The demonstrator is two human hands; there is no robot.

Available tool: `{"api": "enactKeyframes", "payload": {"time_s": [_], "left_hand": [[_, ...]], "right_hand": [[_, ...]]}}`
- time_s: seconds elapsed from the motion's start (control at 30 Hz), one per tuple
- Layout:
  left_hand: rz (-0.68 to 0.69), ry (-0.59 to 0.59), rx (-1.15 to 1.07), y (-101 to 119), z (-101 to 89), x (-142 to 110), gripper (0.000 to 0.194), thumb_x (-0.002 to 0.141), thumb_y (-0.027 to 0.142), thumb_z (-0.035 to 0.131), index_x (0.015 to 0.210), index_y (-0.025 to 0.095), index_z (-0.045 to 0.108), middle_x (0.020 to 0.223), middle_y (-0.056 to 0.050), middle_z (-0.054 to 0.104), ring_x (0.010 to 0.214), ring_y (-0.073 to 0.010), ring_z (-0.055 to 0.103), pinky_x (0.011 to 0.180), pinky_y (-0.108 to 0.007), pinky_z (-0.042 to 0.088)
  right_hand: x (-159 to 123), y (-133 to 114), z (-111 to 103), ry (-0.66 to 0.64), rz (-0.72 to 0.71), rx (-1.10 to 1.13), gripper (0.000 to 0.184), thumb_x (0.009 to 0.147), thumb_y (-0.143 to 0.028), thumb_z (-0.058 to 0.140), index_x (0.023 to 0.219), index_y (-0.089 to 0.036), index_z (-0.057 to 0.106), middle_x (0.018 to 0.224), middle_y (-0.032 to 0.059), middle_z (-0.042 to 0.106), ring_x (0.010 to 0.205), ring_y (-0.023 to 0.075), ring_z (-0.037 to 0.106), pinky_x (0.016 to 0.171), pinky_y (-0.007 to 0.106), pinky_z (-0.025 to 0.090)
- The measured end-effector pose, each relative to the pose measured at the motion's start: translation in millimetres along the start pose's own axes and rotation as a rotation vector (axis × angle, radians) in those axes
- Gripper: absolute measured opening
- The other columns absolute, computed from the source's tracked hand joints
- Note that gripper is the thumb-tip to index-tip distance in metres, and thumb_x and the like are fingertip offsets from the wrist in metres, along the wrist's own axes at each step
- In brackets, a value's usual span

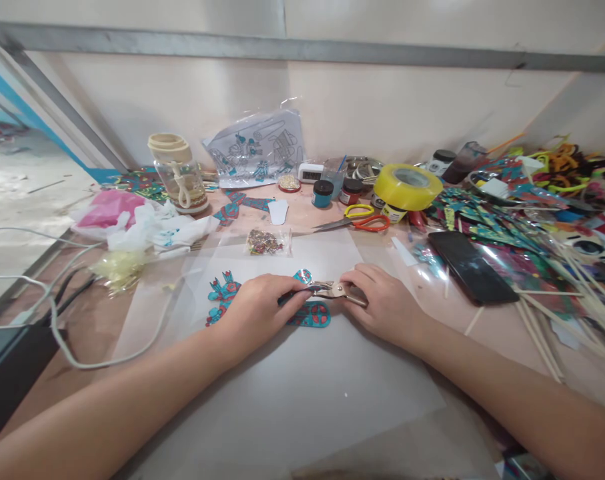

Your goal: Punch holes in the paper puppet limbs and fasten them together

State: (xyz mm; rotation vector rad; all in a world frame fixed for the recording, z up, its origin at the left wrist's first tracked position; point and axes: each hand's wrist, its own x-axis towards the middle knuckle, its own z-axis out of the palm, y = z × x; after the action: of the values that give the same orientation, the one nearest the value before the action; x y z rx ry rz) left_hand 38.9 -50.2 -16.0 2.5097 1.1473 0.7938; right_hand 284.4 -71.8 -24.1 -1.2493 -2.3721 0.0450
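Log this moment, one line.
Right hand: gripping pliers; left hand: at pliers' head, hold unclear; below: teal-red cutout; beyond: scissors

Hides behind the left hand (262, 303) part of the turquoise cutouts (225, 291) and one end of the pliers (335, 291); crops both forearms (157, 390) and a black box (15, 377) at the frame's edges; leaves lettering on the paint jars (323, 195) too small to read.
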Motion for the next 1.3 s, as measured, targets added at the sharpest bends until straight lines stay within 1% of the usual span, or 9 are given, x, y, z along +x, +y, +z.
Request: {"api": "enactKeyframes", "payload": {"time_s": [0.13,0.3,0.5,0.7,0.8,0.93,1.17,1.3], "left_hand": [[0.020,-0.015,-0.022,-1.1,0.3,-0.2,0.015,0.093,0.027,0.059,0.089,0.021,0.073,0.083,0.000,0.077,0.074,-0.0169,0.070,0.071,-0.025,0.050],[0.024,-0.051,-0.049,-0.6,0.1,-1.2,0.018,0.094,0.027,0.058,0.090,0.020,0.074,0.082,-0.001,0.077,0.074,-0.0164,0.069,0.069,-0.024,0.047],[-0.065,-0.094,-0.132,0.4,-0.5,1.0,0.016,0.092,0.025,0.060,0.087,0.021,0.074,0.079,0.001,0.075,0.071,-0.0139,0.067,0.067,-0.021,0.044],[-0.171,-0.156,-0.256,2.8,-1.9,2.5,0.019,0.092,0.027,0.059,0.080,0.019,0.073,0.068,0.005,0.070,0.060,-0.0099,0.058,0.059,-0.019,0.038],[-0.195,-0.165,-0.278,2.2,-1.7,2.9,0.020,0.092,0.029,0.059,0.081,0.019,0.073,0.068,0.005,0.069,0.061,-0.0096,0.058,0.060,-0.019,0.038],[-0.214,-0.175,-0.300,1.1,-1.4,2.5,0.021,0.092,0.030,0.058,0.081,0.019,0.073,0.069,0.004,0.069,0.063,-0.0099,0.057,0.061,-0.020,0.038],[-0.284,-0.175,-0.384,3.0,-1.5,3.2,0.023,0.090,0.033,0.058,0.079,0.018,0.073,0.061,0.005,0.061,0.057,-0.0089,0.049,0.054,-0.020,0.035],[-0.276,-0.176,-0.383,3.2,-1.0,3.7,0.024,0.091,0.034,0.058,0.079,0.018,0.073,0.062,0.005,0.063,0.058,-0.0092,0.051,0.055,-0.020,0.035]], "right_hand": [[0.7,0.7,1.6,-0.001,-0.001,0.009,0.015,0.094,-0.032,0.055,0.090,-0.018,0.056,0.085,0.0069,0.060,0.078,0.0212,0.055,0.070,0.032,0.042],[0.5,2.8,3.7,-0.018,0.005,0.013,0.012,0.094,-0.027,0.053,0.085,-0.018,0.055,0.080,0.0047,0.059,0.071,0.0185,0.050,0.065,0.029,0.038],[-0.4,3.8,5.1,-0.055,0.033,-0.009,0.013,0.093,-0.027,0.052,0.085,-0.018,0.057,0.081,0.0050,0.061,0.074,0.0190,0.053,0.068,0.029,0.038],[-0.6,4.0,5.4,-0.104,0.067,-0.049,0.011,0.091,-0.023,0.051,0.084,-0.017,0.058,0.081,0.0052,0.065,0.074,0.0191,0.057,0.066,0.028,0.036],[-0.6,3.2,5.4,-0.114,0.080,-0.070,0.010,0.089,-0.021,0.051,0.084,-0.017,0.059,0.079,0.0049,0.066,0.072,0.0189,0.058,0.064,0.028,0.034],[-0.5,1.6,4.9,-0.120,0.080,-0.086,0.010,0.088,-0.020,0.051,0.084,-0.016,0.059,0.080,0.0055,0.066,0.072,0.0192,0.058,0.064,0.029,0.033],[0.3,-0.7,2.7,-0.148,0.094,-0.079,0.009,0.088,-0.022,0.053,0.085,-0.016,0.059,0.080,0.0057,0.065,0.073,0.0194,0.057,0.065,0.029,0.033],[0.7,-0.1,3.1,-0.140,0.090,-0.075,0.009,0.087,-0.020,0.052,0.083,-0.016,0.059,0.078,0.0053,0.065,0.071,0.0186,0.056,0.064,0.028,0.032]]}}
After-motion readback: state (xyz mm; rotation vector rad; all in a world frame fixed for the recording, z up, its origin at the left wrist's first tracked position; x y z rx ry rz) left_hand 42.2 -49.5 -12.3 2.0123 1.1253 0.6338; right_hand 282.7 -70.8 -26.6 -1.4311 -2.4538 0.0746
